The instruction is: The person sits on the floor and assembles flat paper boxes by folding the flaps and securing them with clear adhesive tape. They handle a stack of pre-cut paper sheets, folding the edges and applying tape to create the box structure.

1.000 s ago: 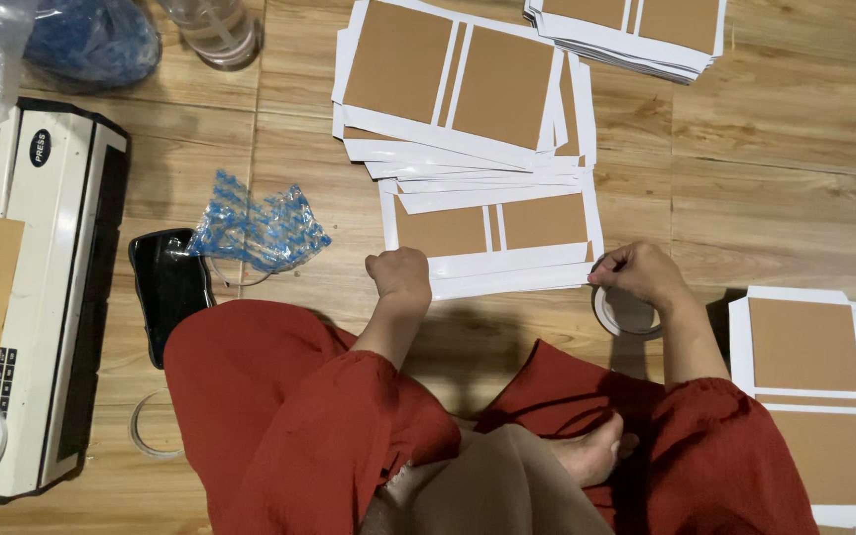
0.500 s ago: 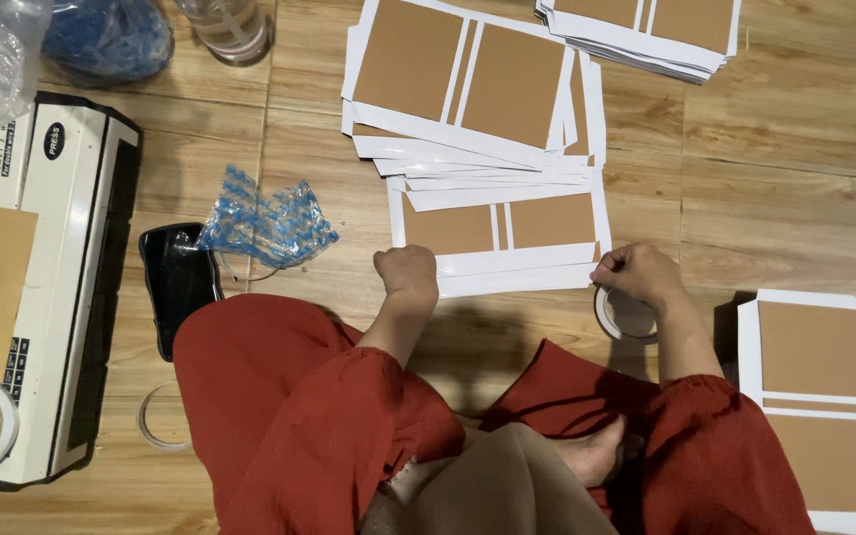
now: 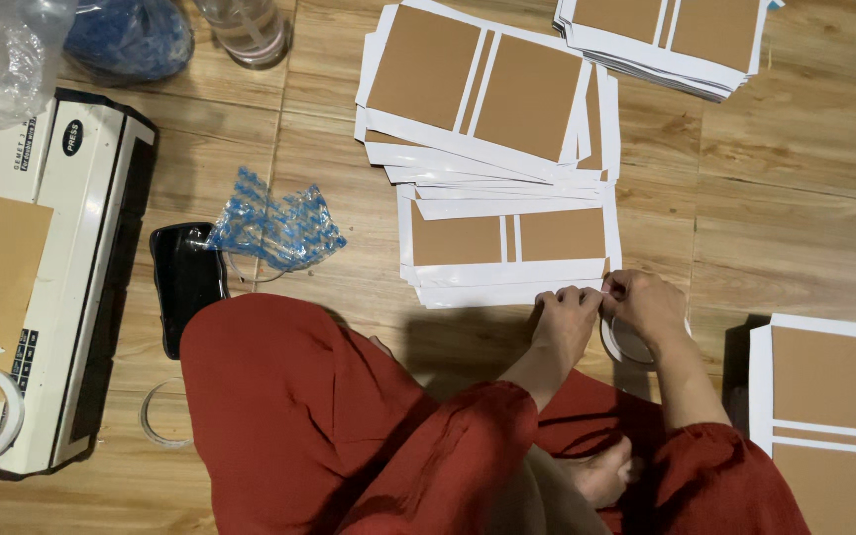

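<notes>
- A roll of white tape point(image 3: 634, 342) is held on the wooden floor point(image 3: 804, 188) by the right hand point(image 3: 649, 307), just below the lower right corner of the nearest brown-and-white sheet point(image 3: 507, 243); most of the roll is covered by that hand.
- The right hand's fingers are curled together over the roll, and its fingertips lie at the sheet's lower edge.
- The left hand point(image 3: 567, 319) has been moved since a second ago: it lay then near the sheet's lower left part, well apart from the right hand, and is now seen just beside it, the fingertips of the two almost touching.
- The left hand's fingers are bent and pinched at the white lower border of the sheet; whether the tape's end is caught between them cannot be told.
- The roll and the right hand are found at the same spot as before.
- The sheet lies on top of a fanned pile of like sheets point(image 3: 478, 94), which is spread away from the person; no shift in it is seen.
- A further stack point(image 3: 666, 40) is set at the upper right, and another stack point(image 3: 829, 396) lies beside the right knee.
- To the left, a crumpled blue-printed plastic wrapper point(image 3: 274, 223) rests by a black object point(image 3: 185, 282), and a white laminating machine point(image 3: 71, 267) stands at the far left; all are unchanged.
</notes>
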